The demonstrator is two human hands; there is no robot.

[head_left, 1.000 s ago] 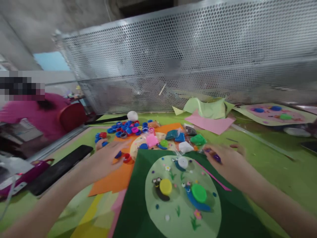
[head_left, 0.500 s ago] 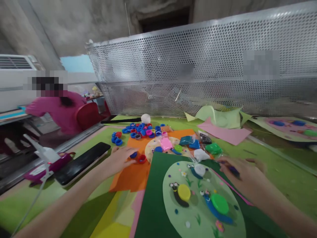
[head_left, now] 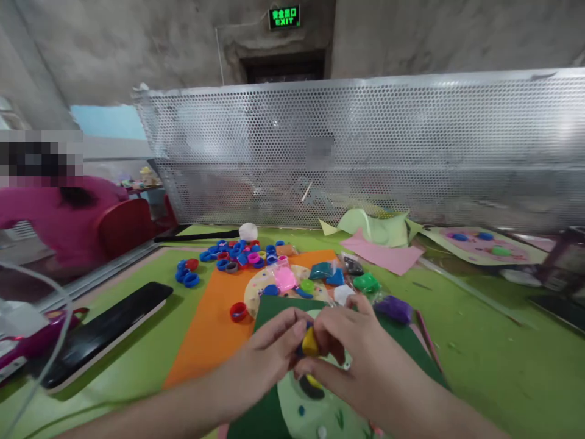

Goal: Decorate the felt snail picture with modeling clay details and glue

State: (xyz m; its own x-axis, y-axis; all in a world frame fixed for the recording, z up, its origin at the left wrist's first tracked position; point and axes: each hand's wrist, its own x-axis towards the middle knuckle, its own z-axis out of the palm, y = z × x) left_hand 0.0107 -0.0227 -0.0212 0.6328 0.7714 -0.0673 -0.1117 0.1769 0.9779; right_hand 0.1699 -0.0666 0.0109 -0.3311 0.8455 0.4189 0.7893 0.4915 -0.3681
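Concrete walls (head_left: 150, 55) and a perforated metal panel (head_left: 388, 140) stand behind a green-covered table (head_left: 466, 366). Over its near part, the left hand (head_left: 276, 341) pinches a small blue-and-yellow piece (head_left: 309, 342) between thumb and forefinger. The right hand (head_left: 351, 347) closes on the same piece from the other side, its fingers curled; what the piece is made of cannot be told, as the fingers hide much of it.

Directly below both hands lies a dark green sheet (head_left: 253, 408) bearing a pale green rounded panel (head_left: 292, 399), where a dark snail figure (head_left: 312, 389) with a yellow shell partly shows. Just beyond the right hand sit a purple packet (head_left: 394, 309), a white packet (head_left: 342, 295) and a green packet (head_left: 366, 283). Past the left hand, a red bottle cap (head_left: 238, 312) rests on an orange sheet (head_left: 205, 329), near a pink packet (head_left: 285, 278).

Farther back, mostly blue bottle caps (head_left: 237, 249) lie heaped beside a white ball-shaped item (head_left: 248, 231). Pink paper (head_left: 384, 252) lies toward the back right. Off to the left, a person in a pink top (head_left: 77, 213) sits on a red chair (head_left: 125, 228).
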